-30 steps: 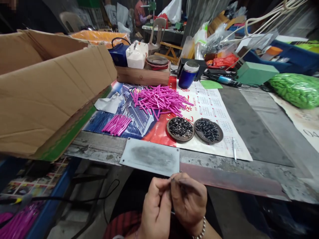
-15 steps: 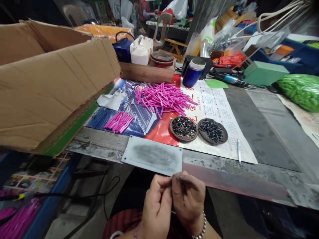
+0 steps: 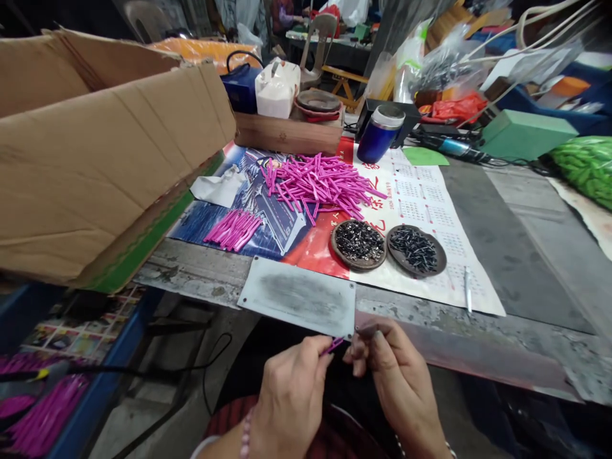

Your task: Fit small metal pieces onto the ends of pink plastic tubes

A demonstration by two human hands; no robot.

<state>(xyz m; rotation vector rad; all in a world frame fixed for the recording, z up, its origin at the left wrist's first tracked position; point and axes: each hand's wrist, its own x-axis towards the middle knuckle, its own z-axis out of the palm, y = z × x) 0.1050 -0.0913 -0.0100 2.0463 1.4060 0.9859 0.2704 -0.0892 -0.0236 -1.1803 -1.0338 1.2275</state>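
Pink tube (image 3: 331, 347), pinched at its near end by left hand (image 3: 291, 395), looks light and bendy; right hand (image 3: 389, 376) pinches something too small to identify.

one head-worn camera looks forward and down over the table edge (image 3: 430, 357), close above both hands, with the cardboard box (image 3: 95, 159) left of it.

A worn grey counter (image 3: 516, 255) fills the view, with a calendar poster (image 3: 421, 210) spread over it. A big open cardboard box (image 3: 95, 159) stands at the left. Behind are a plastic chair (image 3: 322, 38), a wooden stool (image 3: 342, 86) and another worktable (image 3: 329, 54). The floor below is dim.
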